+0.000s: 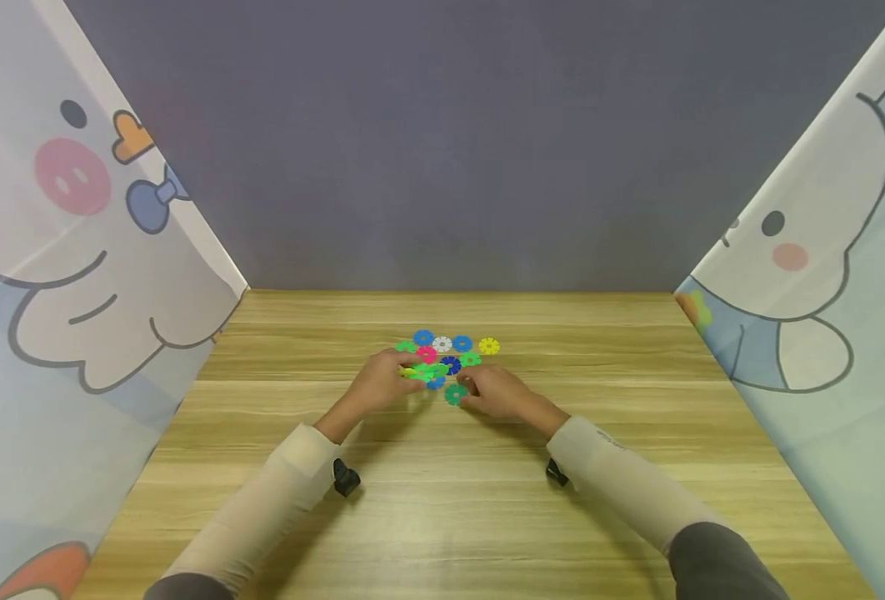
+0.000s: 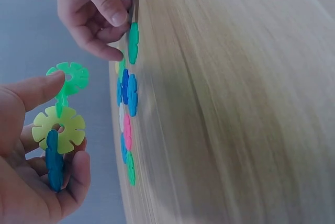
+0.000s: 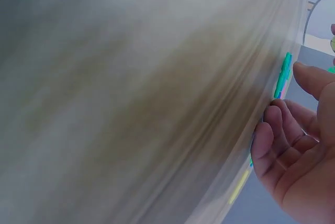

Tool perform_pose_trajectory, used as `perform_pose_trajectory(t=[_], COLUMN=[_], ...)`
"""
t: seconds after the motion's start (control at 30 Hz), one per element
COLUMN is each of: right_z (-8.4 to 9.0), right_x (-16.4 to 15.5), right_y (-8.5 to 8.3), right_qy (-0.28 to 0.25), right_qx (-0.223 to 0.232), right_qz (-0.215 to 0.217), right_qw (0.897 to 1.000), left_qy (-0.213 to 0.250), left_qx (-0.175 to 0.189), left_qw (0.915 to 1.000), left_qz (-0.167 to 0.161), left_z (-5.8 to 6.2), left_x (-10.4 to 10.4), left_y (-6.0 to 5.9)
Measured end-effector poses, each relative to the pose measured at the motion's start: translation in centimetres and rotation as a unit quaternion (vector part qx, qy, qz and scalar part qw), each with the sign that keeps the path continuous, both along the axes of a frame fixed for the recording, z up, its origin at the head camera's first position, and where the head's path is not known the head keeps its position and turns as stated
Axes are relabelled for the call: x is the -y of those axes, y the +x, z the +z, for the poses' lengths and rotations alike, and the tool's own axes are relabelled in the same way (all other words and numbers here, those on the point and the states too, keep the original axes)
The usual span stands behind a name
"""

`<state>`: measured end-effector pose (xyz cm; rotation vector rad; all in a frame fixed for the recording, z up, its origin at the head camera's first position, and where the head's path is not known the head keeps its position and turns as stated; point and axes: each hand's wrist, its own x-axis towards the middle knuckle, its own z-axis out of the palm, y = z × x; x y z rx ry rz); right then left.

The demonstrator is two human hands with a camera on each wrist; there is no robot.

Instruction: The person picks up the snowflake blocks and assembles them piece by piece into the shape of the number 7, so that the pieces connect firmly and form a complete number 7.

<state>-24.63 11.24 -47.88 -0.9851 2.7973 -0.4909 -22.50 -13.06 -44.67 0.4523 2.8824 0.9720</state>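
Note:
My left hand (image 1: 382, 380) holds a joined chain of notched plastic discs above the table. In the left wrist view the chain has a bright green disc (image 2: 80, 79) under the thumb, another green one edge-on, a yellow disc (image 2: 43, 130) and a blue disc (image 2: 54, 166) against the curled fingers. My right hand (image 1: 497, 392) is low over the table, its fingers loosely bent and nothing between them. Beside its thumb and fingertips lies a darker green disc (image 1: 452, 395), seen edge-on in the right wrist view, with the thumb (image 3: 311, 77) apart from the fingers.
Several flat discs lie loosely grouped just beyond the hands: pink (image 1: 422, 356), dark blue (image 1: 454, 367), white (image 1: 437, 344), green (image 1: 476, 361), several blue, and yellow (image 1: 494, 347) at the right. The wooden table (image 1: 442, 517) meets a grey back panel (image 1: 442, 167) and printed side curtains.

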Motion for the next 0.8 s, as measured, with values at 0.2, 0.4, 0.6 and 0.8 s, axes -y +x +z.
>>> perform_pose_trajectory(t=[0.2, 0.4, 0.6, 0.8], right_z=[-0.10, -0.19, -0.19, -0.07], right_x=[0.12, 0.10, -0.07, -0.45], right_y=[-0.08, -0.13, -0.05, 0.12], right_qy=[0.009, 0.008, -0.002, -0.028], right_qx=[-0.002, -0.002, 0.031, 0.073], right_qz=[0.008, 0.009, -0.008, -0.027], right_qw=[1.000, 1.000, 0.999, 0.997], left_qy=[0.004, 0.007, 0.006, -0.002], left_qx=[0.003, 0.011, 0.012, 0.002], left_qw=[1.0000, 0.9999, 0.9999, 1.0000], left_qz=[0.003, 0.003, -0.003, -0.003], left_z=[0.08, 0.11, 0.23, 0.08], left_x=[-0.20, -0.43, -0.64, -0.66], left_y=[-0.01, -0.09, 0.03, 0.05])
